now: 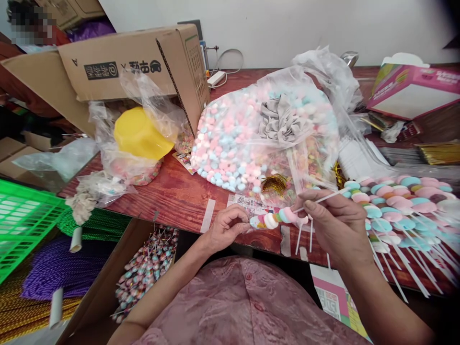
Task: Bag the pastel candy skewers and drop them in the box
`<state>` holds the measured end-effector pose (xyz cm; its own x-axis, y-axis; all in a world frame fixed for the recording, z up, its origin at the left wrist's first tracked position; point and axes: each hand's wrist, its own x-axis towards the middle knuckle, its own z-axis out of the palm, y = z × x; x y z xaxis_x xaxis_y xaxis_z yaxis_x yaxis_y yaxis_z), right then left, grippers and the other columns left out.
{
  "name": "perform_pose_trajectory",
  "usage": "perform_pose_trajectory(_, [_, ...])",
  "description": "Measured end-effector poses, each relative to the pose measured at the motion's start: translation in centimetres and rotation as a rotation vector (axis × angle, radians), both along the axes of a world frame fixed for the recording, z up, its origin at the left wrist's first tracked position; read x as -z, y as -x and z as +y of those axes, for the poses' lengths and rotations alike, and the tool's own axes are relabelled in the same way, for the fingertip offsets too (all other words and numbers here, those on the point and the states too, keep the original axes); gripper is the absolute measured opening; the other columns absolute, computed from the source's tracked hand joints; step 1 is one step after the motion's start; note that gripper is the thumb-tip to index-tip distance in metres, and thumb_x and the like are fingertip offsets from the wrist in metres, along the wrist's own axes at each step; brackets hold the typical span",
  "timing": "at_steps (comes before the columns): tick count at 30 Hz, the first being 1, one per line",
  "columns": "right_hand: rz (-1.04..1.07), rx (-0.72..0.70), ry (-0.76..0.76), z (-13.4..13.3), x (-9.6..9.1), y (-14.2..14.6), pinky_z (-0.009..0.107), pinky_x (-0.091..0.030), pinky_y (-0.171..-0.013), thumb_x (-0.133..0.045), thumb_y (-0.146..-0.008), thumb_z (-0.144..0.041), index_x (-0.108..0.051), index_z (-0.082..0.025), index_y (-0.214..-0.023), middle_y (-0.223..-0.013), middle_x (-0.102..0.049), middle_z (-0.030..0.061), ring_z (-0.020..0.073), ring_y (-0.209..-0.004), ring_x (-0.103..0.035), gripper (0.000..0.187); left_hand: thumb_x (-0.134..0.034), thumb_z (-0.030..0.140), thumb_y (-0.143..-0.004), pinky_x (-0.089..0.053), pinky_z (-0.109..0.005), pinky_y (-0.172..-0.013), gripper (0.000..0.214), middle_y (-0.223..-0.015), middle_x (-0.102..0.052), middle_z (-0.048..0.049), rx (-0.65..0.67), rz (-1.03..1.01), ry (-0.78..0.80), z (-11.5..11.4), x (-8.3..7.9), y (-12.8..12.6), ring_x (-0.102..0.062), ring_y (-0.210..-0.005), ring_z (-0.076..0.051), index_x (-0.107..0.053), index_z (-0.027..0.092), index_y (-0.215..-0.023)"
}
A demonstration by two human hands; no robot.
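A marshmallow skewer (271, 220) runs between my hands above the table's front edge, with pink, white, yellow, green and orange pieces in a row. My left hand (230, 225) pinches its left end between thumb and fingers. On the other side, my right hand (336, 223) grips the white stick (325, 196), which slants up to the right from the pink end piece. Just right of that hand lies a heap of finished-looking marshmallow skewers (406, 206), their white sticks pointing toward me. Behind the hands sits a large clear bag of pastel marshmallows (230, 139).
A cardboard box (136, 62) and a yellow bowl-like piece (142, 134) in plastic stand at left. Below are a green basket (28, 220), purple twisted strands (68, 268) and a carton of wrapped skewers (147, 268). A pink-and-white box (413, 91) stands back right.
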<state>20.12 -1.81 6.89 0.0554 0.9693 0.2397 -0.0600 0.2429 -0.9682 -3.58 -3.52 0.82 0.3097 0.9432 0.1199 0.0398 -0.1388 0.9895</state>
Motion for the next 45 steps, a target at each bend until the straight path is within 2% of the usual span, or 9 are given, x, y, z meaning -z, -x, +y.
perform_pose_trajectory(4, [0.097, 0.077, 0.018, 0.6, -0.6, 0.6, 0.026, -0.056, -0.056, -0.083, -0.070, -0.031, -0.072, -0.022, -0.082, -0.066, -0.073, -0.0016, 0.0140, -0.056, -0.067, 0.019, -0.072, 0.043, -0.080, -0.045, -0.028, -0.076, 0.044, -0.101, -0.065, -0.0062, 0.137, -0.167, 0.289, -0.5, -0.7, -0.7, -0.059, -0.085, -0.017, -0.063, 0.023, -0.118])
perform_pose_trajectory(8, [-0.009, 0.019, 0.024, 0.5, -0.7, 1.2, 0.026, -0.057, -0.055, -0.081, -0.073, -0.030, -0.069, -0.021, -0.076, -0.068, -0.073, -0.0007, 0.0139, -0.056, -0.067, 0.015, -0.083, 0.042, -0.068, -0.042, -0.024, -0.068, 0.047, -0.083, -0.061, -0.0011, 0.316, -0.204, 0.442, -0.9, -1.6, -2.1, -0.053, -0.071, -0.013, -0.067, 0.018, -0.105])
perform_pose_trajectory(17, [-0.025, -0.242, 0.214, 0.7, 0.1, 2.8, 0.022, -0.047, -0.045, -0.083, -0.067, -0.040, -0.064, -0.019, -0.064, -0.055, -0.065, -0.0029, 0.0110, -0.047, -0.059, 0.027, -0.087, 0.029, -0.062, -0.037, -0.023, -0.067, 0.041, -0.078, -0.054, 0.0023, 0.284, -0.104, 0.388, -0.5, -1.0, -3.5, -0.046, -0.073, -0.011, -0.065, 0.015, -0.094])
perform_pose_trajectory(22, [-0.150, -0.128, 0.136, 0.4, -0.1, 2.0, 0.022, -0.047, -0.047, -0.078, -0.073, -0.036, -0.065, -0.020, -0.066, -0.056, -0.065, -0.0024, 0.0114, -0.050, -0.059, 0.022, -0.087, 0.031, -0.062, -0.039, -0.023, -0.067, 0.041, -0.079, -0.057, 0.0011, 0.198, 0.015, 0.360, -0.1, -1.0, -2.9, -0.049, -0.072, -0.012, -0.067, 0.015, -0.094])
perform_pose_trajectory(27, [-0.276, -0.105, 0.064, 0.0, 0.4, 1.7, 0.024, -0.047, -0.051, -0.076, -0.075, -0.031, -0.066, -0.020, -0.069, -0.058, -0.066, -0.0024, 0.0121, -0.053, -0.059, 0.017, -0.085, 0.032, -0.066, -0.040, -0.024, -0.068, 0.037, -0.081, -0.061, 0.0006, 0.260, 0.063, 0.291, -0.1, -1.6, -2.9, -0.053, -0.074, -0.014, -0.068, 0.016, -0.095])
perform_pose_trajectory(33, [-0.102, -0.233, 0.213, -0.4, 2.2, 3.2, 0.025, -0.046, -0.049, -0.076, -0.073, -0.033, -0.062, -0.020, -0.066, -0.056, -0.066, -0.0020, 0.0133, -0.051, -0.060, 0.021, -0.084, 0.029, -0.067, -0.044, -0.028, -0.080, 0.040, -0.094, -0.067, -0.0014, 0.331, 0.091, 0.206, -0.1, -1.9, -3.5, -0.058, -0.088, -0.019, -0.067, 0.018, -0.101])
perform_pose_trajectory(39, [0.038, -0.208, 0.314, -1.8, 4.4, 4.2, 0.023, -0.048, -0.049, -0.080, -0.069, -0.034, -0.064, -0.020, -0.064, -0.056, -0.066, -0.0026, 0.0116, -0.050, -0.059, 0.022, -0.090, 0.031, -0.056, -0.046, -0.030, -0.078, 0.055, -0.096, -0.066, -0.0036, 0.335, 0.206, 0.221, 0.2, -2.0, -2.8, -0.059, -0.089, -0.021, -0.066, 0.018, -0.103])
perform_pose_trajectory(42, [0.170, -0.165, 0.365, -1.6, 4.2, 3.7, 0.022, -0.048, -0.048, -0.082, -0.068, -0.032, -0.066, -0.020, -0.068, -0.057, -0.067, -0.0025, 0.0113, -0.048, -0.060, 0.021, -0.094, 0.029, -0.046, -0.046, -0.029, -0.077, 0.079, -0.097, -0.065, -0.0028, 0.354, 0.148, 0.264, 0.1, -2.5, -1.8, -0.059, -0.090, -0.020, -0.061, 0.021, -0.117])
perform_pose_trajectory(45, [0.267, -0.119, 0.304, -0.8, 3.2, 3.0, 0.022, -0.050, -0.051, -0.084, -0.065, -0.029, -0.067, -0.021, -0.071, -0.058, -0.068, -0.0028, 0.0122, -0.051, -0.063, 0.020, -0.093, 0.028, -0.049, -0.044, -0.026, -0.065, 0.067, -0.081, -0.064, 0.0008, 0.423, 0.076, 0.435, -0.2, -2.7, -1.3, -0.059, -0.073, -0.015, -0.061, 0.019, -0.108])
